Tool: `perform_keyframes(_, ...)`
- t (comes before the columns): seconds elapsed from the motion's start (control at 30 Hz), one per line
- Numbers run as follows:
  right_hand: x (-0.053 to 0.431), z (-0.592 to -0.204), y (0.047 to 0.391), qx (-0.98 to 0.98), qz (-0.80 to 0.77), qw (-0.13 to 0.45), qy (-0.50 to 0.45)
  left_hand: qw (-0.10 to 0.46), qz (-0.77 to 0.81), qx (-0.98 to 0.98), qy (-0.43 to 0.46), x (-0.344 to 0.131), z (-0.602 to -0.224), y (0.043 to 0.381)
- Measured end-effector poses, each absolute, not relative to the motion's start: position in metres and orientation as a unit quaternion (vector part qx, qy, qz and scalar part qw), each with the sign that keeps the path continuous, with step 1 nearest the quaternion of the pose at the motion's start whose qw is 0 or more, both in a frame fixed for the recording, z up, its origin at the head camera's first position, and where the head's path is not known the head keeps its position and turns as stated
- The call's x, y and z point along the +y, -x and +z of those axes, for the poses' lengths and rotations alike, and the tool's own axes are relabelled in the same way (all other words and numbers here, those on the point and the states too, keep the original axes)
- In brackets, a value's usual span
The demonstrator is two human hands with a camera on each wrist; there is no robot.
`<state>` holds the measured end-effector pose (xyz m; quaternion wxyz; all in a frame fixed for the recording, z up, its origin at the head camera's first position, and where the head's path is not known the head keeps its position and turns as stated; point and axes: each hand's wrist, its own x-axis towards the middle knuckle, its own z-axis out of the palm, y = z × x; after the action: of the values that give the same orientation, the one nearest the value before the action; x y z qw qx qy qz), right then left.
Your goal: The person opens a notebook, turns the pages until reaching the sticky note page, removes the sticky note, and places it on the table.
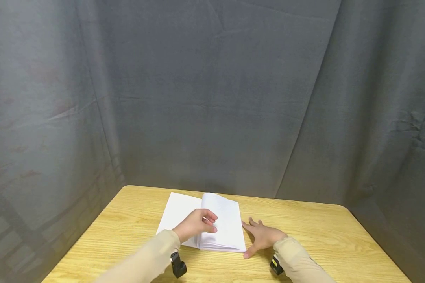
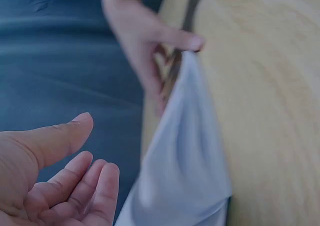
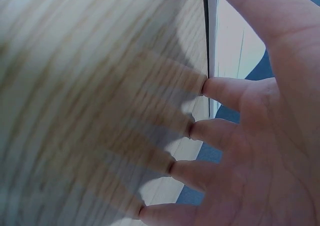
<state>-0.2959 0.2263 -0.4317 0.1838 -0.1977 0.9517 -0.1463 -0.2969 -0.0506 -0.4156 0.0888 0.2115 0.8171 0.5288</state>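
An open notebook (image 1: 228, 226) with white pages lies on the wooden table, its thicker stack of leaves on the right side and a flat white page (image 1: 180, 210) on the left. Above the right-hand leaves is my left hand (image 1: 198, 224), fingers loosely bent. In the left wrist view, the thumb and fingers stand apart with nothing between them, beside the pale pages (image 2: 175, 161). My right hand (image 1: 263, 235) rests at the notebook's right edge with fingers spread. Its fingertips (image 3: 212, 90) touch the tabletop next to that edge in the right wrist view.
The light wooden table (image 1: 311, 224) extends to both sides of the notebook. Grey cloth (image 1: 212, 98) hangs behind it and along the left and right. A small black device (image 1: 178, 264) is worn at the left wrist, and another (image 1: 276, 265) at the right.
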Motion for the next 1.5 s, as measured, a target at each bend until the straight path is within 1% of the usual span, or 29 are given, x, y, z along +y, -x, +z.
perform_keyframes(0.23,0.224,-0.431,0.296,0.955,-0.139,0.182,0.186,0.128,0.511,0.825,-0.207,-0.032,-0.429,0.294)
perform_keyframes(0.4,0.223,-0.430,0.295,0.958,-0.133,0.180,0.181,0.144,0.493,0.835,-0.198,-0.025,-0.436,0.295)
perform_keyframes(0.7,0.223,-0.430,0.295,0.958,-0.134,0.181,0.179,0.132,0.433,0.867,-0.208,-0.014,-0.454,0.295)
perform_keyframes(1.03,0.224,-0.431,0.296,0.958,-0.136,0.180,0.180,0.099,0.393,0.887,-0.221,-0.009,-0.449,0.291)
perform_keyframes(1.27,0.224,-0.431,0.296,0.958,-0.138,0.179,0.178,0.101,0.389,0.888,-0.222,-0.010,-0.447,0.289)
perform_keyframes(1.5,0.223,-0.431,0.295,0.959,-0.134,0.177,0.174,0.089,0.373,0.895,-0.227,-0.009,-0.444,0.288)
